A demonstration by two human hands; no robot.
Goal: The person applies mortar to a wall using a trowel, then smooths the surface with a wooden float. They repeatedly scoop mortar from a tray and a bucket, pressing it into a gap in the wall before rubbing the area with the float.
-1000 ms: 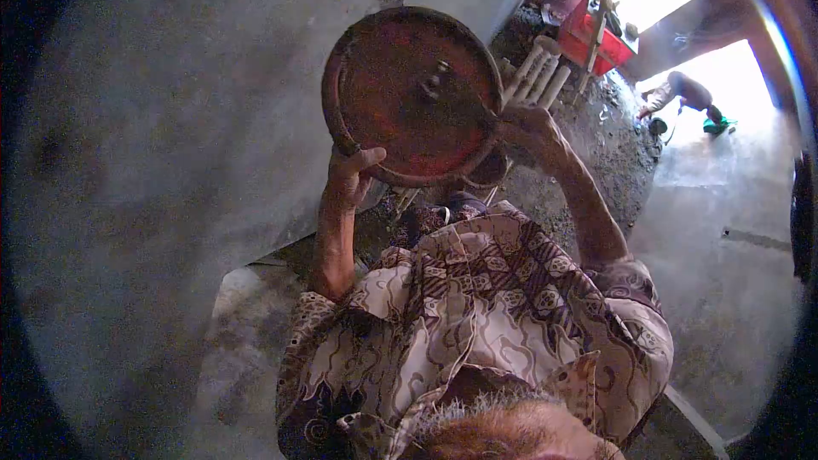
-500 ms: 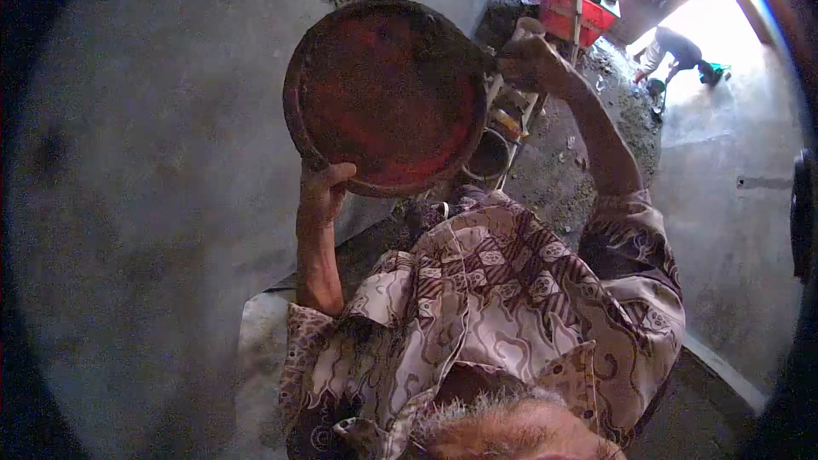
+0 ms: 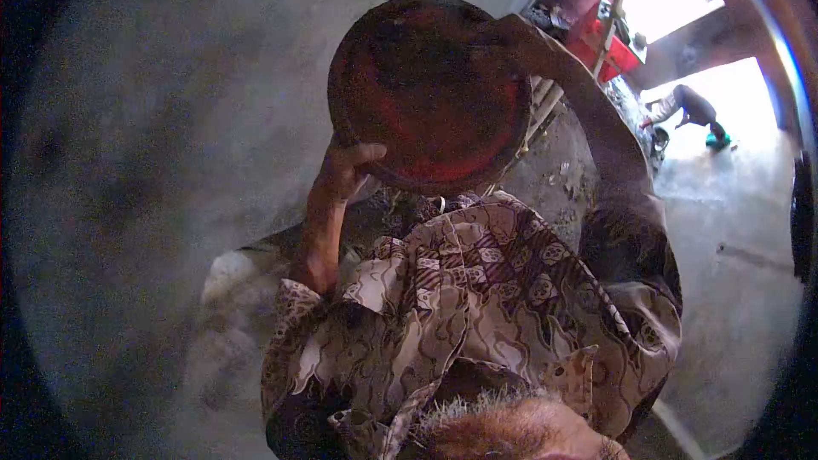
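Note:
A large round vessel (image 3: 430,175), dark with a reddish inside, is held up in front of my chest. My left hand (image 3: 348,166) grips its lower left rim, with the thumb laid over the edge. At the upper right rim, my right hand (image 3: 509,44) reaches over the vessel's dark inside. Its fingers are too dark to make out, so whether they hold anything cannot be seen.
A red box (image 3: 603,38) stands beyond a slanting pole (image 3: 615,17) at the upper right. Farther off, a person (image 3: 692,106) bends over near a green object (image 3: 717,141). A grey wall (image 3: 170,162) spans the left.
The vessel and my left hand have shifted right in view. My right hand has moved from outside the rim to over the vessel's upper right part. Both look darker now.

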